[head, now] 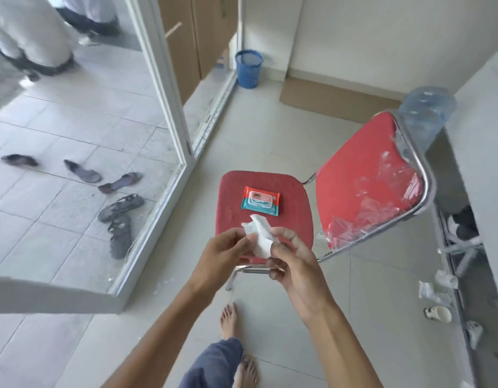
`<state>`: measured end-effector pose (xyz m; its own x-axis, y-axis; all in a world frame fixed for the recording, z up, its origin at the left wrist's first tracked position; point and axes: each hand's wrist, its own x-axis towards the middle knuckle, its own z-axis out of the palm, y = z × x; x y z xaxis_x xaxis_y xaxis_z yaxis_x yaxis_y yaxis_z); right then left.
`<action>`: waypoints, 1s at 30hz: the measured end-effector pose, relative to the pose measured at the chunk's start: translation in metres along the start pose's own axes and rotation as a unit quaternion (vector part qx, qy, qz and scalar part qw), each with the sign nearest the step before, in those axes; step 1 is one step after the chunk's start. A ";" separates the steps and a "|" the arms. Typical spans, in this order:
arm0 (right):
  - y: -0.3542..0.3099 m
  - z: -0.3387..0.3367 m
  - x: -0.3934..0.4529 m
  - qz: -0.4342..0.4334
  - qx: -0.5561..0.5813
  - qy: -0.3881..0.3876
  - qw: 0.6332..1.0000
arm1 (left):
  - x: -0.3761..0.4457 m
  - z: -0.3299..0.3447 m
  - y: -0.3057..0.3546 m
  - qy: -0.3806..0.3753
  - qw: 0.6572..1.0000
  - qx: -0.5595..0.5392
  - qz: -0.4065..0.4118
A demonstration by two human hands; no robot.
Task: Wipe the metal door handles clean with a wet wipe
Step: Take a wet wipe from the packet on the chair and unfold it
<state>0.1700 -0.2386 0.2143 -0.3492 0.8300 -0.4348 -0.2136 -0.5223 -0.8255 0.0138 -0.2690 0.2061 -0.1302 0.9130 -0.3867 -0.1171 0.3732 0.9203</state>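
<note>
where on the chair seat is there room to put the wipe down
The red chair seat is bare left of the wipe pack, and also between the pack and the backrest. The near edge is crowded: both hands, left and right, hold the wipe over it.

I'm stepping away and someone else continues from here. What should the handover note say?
Left hand and right hand: both pinch one white wet wipe, held above the red chair.
Wipe pack: lying on the chair seat, lid closed.
Done: a wipe is out and in hand.
Left: all the wiping. No metal door handle is in view; the sliding glass door stands to the left.
</note>
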 end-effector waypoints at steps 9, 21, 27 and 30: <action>-0.009 0.081 -0.081 -0.013 -0.163 -0.072 0.984 | -0.106 -0.055 0.039 0.034 0.998 0.034 0.044; 0.043 0.221 -0.094 -0.047 -0.185 0.030 0.981 | -0.138 -0.205 0.055 -0.054 0.994 0.078 0.053; 0.077 0.287 -0.107 -0.072 -0.090 0.161 0.980 | -0.157 -0.283 0.053 -0.111 0.988 0.093 0.051; 0.087 0.312 -0.118 -0.080 -0.084 0.170 0.979 | -0.166 -0.309 0.050 -0.129 0.986 0.095 0.043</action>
<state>-0.0922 -0.4435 0.3060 0.0056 0.9307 -0.3657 -0.0784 -0.3642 -0.9280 -0.2746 -0.4526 0.2982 0.1260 0.9450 -0.3017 0.0737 0.2944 0.9528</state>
